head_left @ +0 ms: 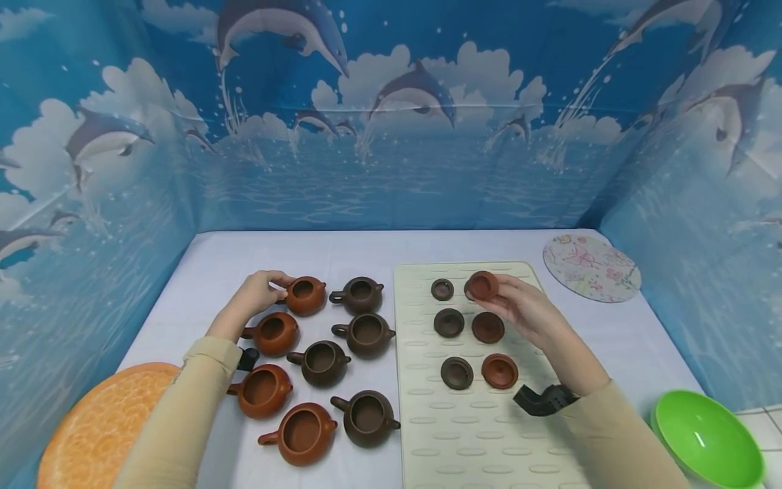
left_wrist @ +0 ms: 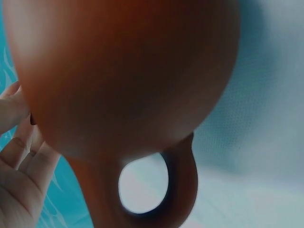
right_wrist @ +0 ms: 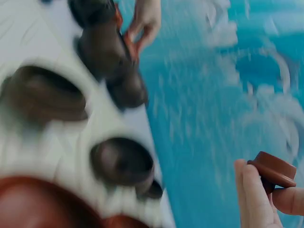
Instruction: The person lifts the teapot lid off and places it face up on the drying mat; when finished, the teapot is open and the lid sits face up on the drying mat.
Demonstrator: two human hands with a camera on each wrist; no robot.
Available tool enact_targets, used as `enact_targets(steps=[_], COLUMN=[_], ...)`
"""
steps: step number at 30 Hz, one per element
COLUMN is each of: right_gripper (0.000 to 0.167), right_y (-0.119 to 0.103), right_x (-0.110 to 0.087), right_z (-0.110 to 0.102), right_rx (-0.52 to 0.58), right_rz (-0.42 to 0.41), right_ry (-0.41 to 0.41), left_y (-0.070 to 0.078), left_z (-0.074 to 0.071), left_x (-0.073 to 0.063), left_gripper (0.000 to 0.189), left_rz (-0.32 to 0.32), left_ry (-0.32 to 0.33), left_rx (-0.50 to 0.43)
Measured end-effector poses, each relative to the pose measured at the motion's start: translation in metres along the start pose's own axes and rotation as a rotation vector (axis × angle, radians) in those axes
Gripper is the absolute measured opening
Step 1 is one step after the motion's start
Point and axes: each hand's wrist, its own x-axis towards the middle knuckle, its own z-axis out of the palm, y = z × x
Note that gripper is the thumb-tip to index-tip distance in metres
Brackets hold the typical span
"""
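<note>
My left hand grips the handle side of a reddish-brown clay teapot at the back left; its fingers partly hide the handle. In the left wrist view that hand shows beside a large, close reddish teapot body. Above the cream mat, my right hand pinches a reddish-brown teapot lid between thumb and fingers, its hollow side showing in the head view. The right wrist view shows this lid tilted in the fingertips. Another lid lies partly hidden behind it.
Several lidless teapots, reddish and dark brown, stand left of the mat. On it lie dark lids and reddish lids. A floral disc, a green bowl and an orange round pad lie around.
</note>
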Motion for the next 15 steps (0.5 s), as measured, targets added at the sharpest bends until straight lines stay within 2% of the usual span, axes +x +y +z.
enact_targets(steps=[6,10,11,13,15], right_gripper=[0.031,0.023,0.019,0.016,0.028], right_y=[0.013,0.022,0.024,0.027,0.030], right_x=[-0.022,-0.032,-0.034,-0.037,-0.038], right_z=[-0.052,-0.076,-0.080,-0.086,-0.088], right_rx=[0.212,0.354,0.336,0.223,-0.016], right_rz=[-0.027,0.018,0.029,0.049,0.070], right_ry=[-0.054,-0.025,0.005,0.082,0.158], left_y=[0.000,0.000,0.000,-0.001,-0.001], left_z=[-0.001,0.000,0.000,0.000,0.000], left_x=[-0.002,-0.002,-0.001,-0.001,-0.001], left_gripper=[0.035,0.035,0.035,0.035,0.035], left_rz=[0.006,0.007,0.006,0.003,0.001], left_ry=[0.007,0.011,0.012,0.013,0.010], left_rx=[0.004,0.003,0.002,0.000,-0.002])
